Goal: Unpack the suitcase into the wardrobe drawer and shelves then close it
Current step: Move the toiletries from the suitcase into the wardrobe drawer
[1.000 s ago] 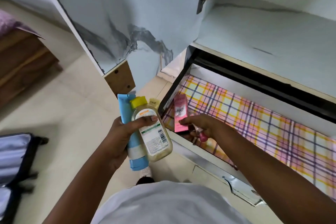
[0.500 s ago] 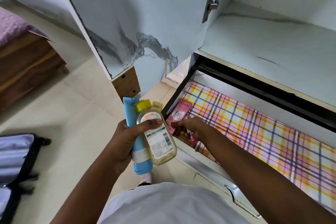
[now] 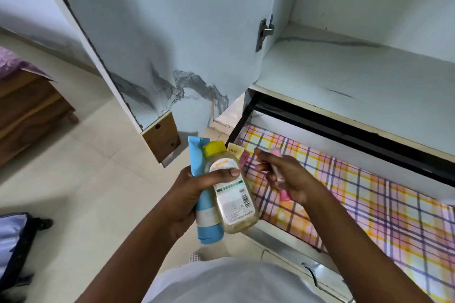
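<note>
Suitcase (image 3: 12, 248) sits open at lower left. Left hand (image 3: 187, 194) grips the blue tube (image 3: 204, 219) and yellow-capped bottle (image 3: 231, 194). Right hand (image 3: 283, 174) has pulled back up, still pinching the pink tube (image 3: 284, 194) over the plaid-lined drawer (image 3: 369, 194), so it's not dropped in yet.

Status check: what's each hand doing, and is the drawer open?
Left hand grips blue tube and yellow-capped bottle. Right hand holds pink tube over open drawer. Nothing in the way.
</note>
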